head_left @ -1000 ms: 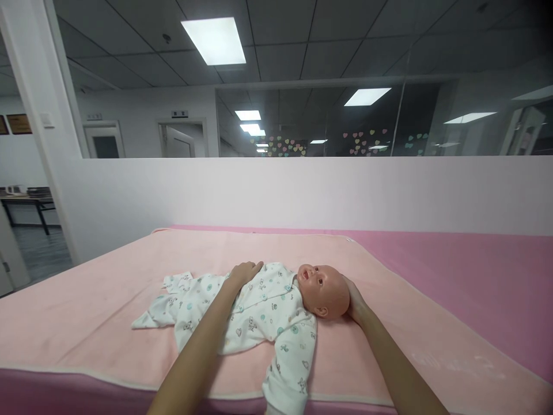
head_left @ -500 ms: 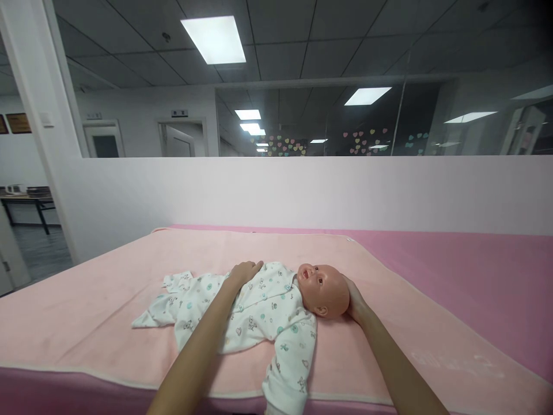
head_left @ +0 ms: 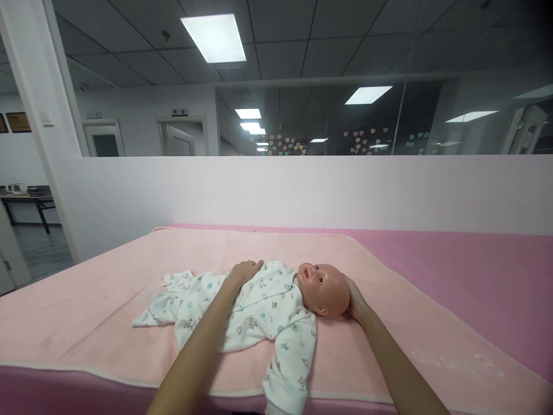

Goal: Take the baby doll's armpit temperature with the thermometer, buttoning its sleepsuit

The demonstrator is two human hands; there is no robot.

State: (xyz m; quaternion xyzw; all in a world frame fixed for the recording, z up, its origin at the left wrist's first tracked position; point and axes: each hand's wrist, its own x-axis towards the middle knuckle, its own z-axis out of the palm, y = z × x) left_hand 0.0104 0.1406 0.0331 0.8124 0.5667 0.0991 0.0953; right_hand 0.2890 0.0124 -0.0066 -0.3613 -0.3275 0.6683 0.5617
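A baby doll (head_left: 325,293) lies on its back across the padded surface, its head to the right and its legs to the left. It wears a white one-piece outfit (head_left: 259,323) with small animal prints, and one sleeve hangs toward the near edge. Across the doll's belly rests my left hand (head_left: 246,271), palm down, fingers lying over the far side of the outfit. My right hand (head_left: 355,300) cups the back and crown of the doll's head; most of its fingers are hidden behind the head.
A peach blanket (head_left: 86,300) covers much of the pink mat (head_left: 475,276). Behind stands a low white wall (head_left: 302,190) with glass above it. At the far left, a dark-legged table (head_left: 30,199) shows through an opening.
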